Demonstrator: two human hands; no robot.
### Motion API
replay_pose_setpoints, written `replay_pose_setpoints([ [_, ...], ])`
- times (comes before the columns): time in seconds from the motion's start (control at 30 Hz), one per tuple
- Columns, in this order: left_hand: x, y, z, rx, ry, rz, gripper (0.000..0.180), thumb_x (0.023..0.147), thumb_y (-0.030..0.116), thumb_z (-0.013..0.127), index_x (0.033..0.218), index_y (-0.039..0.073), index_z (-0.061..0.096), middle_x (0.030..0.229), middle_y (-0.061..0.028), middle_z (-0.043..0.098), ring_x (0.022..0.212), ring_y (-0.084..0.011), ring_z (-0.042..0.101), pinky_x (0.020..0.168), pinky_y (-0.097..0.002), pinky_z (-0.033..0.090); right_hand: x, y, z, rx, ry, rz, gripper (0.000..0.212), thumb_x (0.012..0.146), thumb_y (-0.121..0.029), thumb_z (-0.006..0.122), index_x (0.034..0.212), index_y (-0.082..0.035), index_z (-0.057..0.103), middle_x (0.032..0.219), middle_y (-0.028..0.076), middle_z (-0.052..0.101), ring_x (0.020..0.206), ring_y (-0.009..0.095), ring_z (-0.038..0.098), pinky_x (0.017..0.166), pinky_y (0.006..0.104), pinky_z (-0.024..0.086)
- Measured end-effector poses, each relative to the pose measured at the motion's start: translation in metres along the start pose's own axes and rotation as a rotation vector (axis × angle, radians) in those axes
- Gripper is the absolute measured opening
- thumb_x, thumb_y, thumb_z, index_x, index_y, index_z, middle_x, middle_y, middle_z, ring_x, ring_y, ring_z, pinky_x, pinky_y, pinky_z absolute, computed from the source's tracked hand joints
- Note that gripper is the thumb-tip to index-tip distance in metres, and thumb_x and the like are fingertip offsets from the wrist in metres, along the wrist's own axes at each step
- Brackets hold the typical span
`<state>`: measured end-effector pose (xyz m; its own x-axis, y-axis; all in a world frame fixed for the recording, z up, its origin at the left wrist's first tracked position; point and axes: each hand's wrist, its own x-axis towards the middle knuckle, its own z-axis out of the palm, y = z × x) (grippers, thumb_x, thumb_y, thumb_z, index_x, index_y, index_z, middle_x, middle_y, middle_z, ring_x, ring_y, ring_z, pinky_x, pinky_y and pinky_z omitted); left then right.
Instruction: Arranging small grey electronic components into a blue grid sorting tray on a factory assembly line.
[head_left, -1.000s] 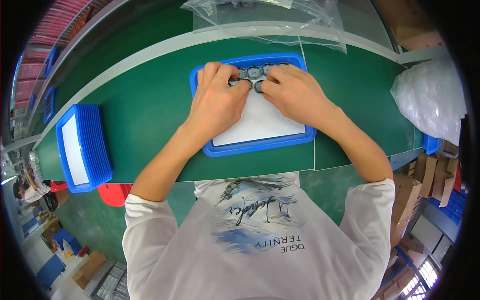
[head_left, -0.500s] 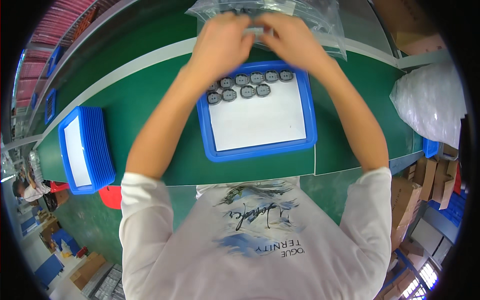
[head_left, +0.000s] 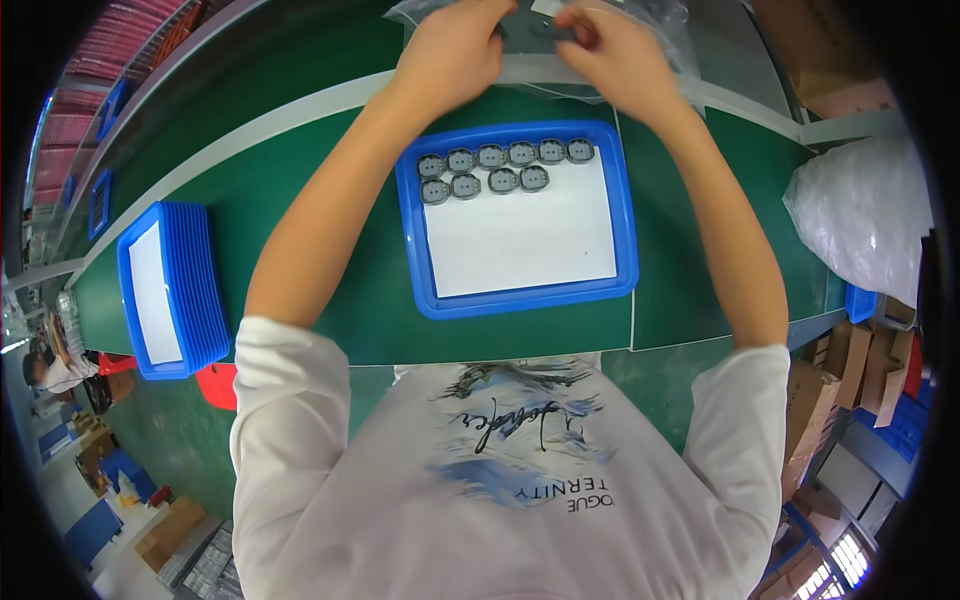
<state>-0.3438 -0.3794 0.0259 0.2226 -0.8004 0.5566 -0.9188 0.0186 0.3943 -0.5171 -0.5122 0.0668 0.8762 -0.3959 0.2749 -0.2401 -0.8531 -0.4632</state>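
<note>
At the far edge of the bench, my left hand [head_left: 455, 52] and my right hand [head_left: 622, 55] are over a clear plastic bag [head_left: 678, 38]. The fingers of both hands are curled, and dark bits show at the fingertips, too small to make out. Dark grey parts [head_left: 540, 32] are visible between the hands, by the bag. Nearer to me a blue tray [head_left: 520, 305] lies on the bench, lined with a white sheet [head_left: 520, 240]. Several grey connector-like parts [head_left: 522, 153], oval with two small holes, sit in two rows along its far side.
A stack of blue trays [head_left: 205, 290] stands on the green bench [head_left: 290, 170] at the left. A pale rail [head_left: 330, 112] runs along the bench's back. A large bag of clear plastic [head_left: 855, 210] bulges over the right end, with cardboard boxes [head_left: 810, 400] below it.
Both hands have moved slightly farther away and apart, exposing the dark parts between them. The left end of the tray's rows, partly covered before by my left arm, now shows.
</note>
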Motion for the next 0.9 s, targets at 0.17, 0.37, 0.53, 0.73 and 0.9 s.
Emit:
replay_pose_setpoints([
  [0.17,-0.080,0.082,-0.026,-0.184,-0.107,0.239,0.026,0.077,0.000,0.065,0.102,0.004,0.064,0.099,-0.0132,0.065,0.097,-0.0341,0.063,0.086,-0.0451,0.052,-0.113,-0.012,-0.045,0.079,-0.035,-0.067,0.022,0.085,-0.001,0.066,0.107,-0.003,0.065,0.094,0.009,0.060,0.083,0.021,0.062,0.076,0.0319,0.052],
  [0.37,-0.080,0.122,0.020,-0.100,-0.192,0.409,0.024,0.070,0.001,0.069,0.093,0.003,0.066,0.098,-0.0130,0.060,0.097,-0.0320,0.057,0.085,-0.0408,0.046,-0.175,0.015,-0.036,0.006,-0.041,0.099,0.025,0.083,0.002,0.073,0.106,-0.002,0.065,0.097,0.010,0.058,0.082,0.022,0.062,0.073,0.0326,0.052],
  [0.53,-0.089,0.117,0.012,-0.132,-0.316,0.366,0.018,0.075,0.004,0.075,0.092,0.002,0.066,0.095,-0.0105,0.057,0.094,-0.0292,0.055,0.081,-0.0410,0.045,-0.189,0.012,-0.044,0.134,-0.134,0.078,0.027,0.082,0.001,0.076,0.106,-0.001,0.066,0.103,0.010,0.059,0.085,0.023,0.062,0.075,0.0332,0.052],
  [0.73,-0.085,0.109,0.018,-0.064,-0.188,0.389,0.011,0.073,0.006,0.070,0.083,0.002,0.071,0.095,-0.0110,0.060,0.098,-0.0291,0.055,0.086,-0.0393,0.046,-0.188,0.031,-0.038,0.047,-0.074,-0.063,0.019,0.085,-0.002,0.075,0.102,-0.001,0.068,0.111,0.010,0.063,0.094,0.024,0.065,0.079,0.0329,0.053],
  [0.9,-0.077,0.104,0.012,-0.085,-0.197,0.363,0.013,0.074,0.008,0.074,0.085,0.002,0.072,0.099,-0.0100,0.061,0.101,-0.0285,0.053,0.087,-0.0403,0.045,-0.169,0.023,-0.032,0.025,0.018,-0.096,0.015,0.085,-0.005,0.076,0.098,-0.001,0.069,0.109,0.010,0.063,0.096,0.025,0.065,0.080,0.0347,0.053],
])
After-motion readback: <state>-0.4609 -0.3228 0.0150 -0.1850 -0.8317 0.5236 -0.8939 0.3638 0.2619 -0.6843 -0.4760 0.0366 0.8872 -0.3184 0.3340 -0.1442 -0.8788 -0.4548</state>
